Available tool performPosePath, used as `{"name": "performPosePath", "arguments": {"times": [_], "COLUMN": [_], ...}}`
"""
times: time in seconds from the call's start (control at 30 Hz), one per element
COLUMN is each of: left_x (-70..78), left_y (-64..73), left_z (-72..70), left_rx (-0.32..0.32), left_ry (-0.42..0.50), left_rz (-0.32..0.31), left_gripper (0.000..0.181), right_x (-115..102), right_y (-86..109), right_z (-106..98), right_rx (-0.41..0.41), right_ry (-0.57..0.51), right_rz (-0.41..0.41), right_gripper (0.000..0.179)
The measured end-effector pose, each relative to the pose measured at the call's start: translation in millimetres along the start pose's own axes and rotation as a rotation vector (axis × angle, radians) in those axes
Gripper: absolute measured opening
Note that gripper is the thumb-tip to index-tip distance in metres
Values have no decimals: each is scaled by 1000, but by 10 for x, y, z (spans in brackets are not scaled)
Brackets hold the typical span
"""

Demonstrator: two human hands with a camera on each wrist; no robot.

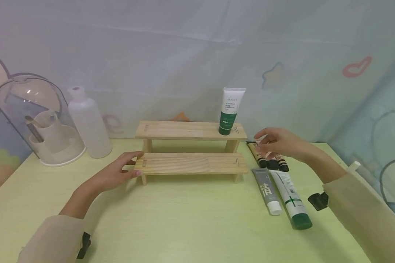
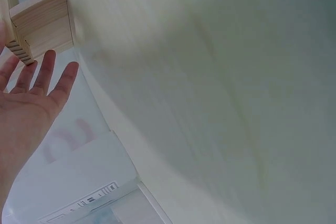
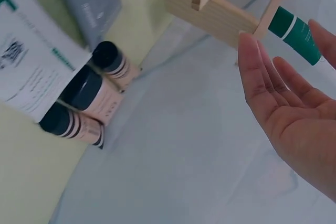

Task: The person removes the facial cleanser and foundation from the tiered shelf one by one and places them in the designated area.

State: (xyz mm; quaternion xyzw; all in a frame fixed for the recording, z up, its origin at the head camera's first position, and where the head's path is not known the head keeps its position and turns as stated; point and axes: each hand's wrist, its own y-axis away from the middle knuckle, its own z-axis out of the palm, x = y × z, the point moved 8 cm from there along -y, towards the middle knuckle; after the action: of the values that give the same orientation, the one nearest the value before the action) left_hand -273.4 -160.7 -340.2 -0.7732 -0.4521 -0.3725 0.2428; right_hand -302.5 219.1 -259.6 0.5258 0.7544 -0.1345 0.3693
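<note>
On the table stands a two-step wooden rack [image 1: 191,164]. My left hand [image 1: 120,170] holds the left end of its lower board, thumb at the front corner and a fingertip at the back corner. In the left wrist view the other fingers [image 2: 45,72] stretch out beside the board end. A white and green squeeze tube [image 1: 230,109] stands cap-down on the top step, near its right end. My right hand [image 1: 284,144] is right of the rack, fingers loosely bent and holding nothing. In the head view it overlaps several small black-capped beige tubes [image 3: 94,100].
Right of the rack lie a grey tube [image 1: 264,188] with a white cap and a white tube [image 1: 289,193] with a green cap. At the back left are a white bottle [image 1: 90,126] and a clear-domed holder [image 1: 57,142]. A printed cloth [image 1: 184,65] hangs behind the table.
</note>
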Motion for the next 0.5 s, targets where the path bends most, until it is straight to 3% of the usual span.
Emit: {"name": "performPosePath", "arguments": {"times": [0.3, 0.5], "left_x": [5, -1], "left_y": [-6, 2], "left_z": [-6, -17], "left_rx": [4, 9], "left_ry": [-8, -24], "left_rz": [-18, -30], "left_gripper": [63, 63], "right_x": [-205, -280], "right_y": [-157, -224], "right_z": [-55, -78], "right_rx": [73, 103], "right_ry": [-3, -70], "right_rz": [-35, -44], "right_gripper": [46, 44]}}
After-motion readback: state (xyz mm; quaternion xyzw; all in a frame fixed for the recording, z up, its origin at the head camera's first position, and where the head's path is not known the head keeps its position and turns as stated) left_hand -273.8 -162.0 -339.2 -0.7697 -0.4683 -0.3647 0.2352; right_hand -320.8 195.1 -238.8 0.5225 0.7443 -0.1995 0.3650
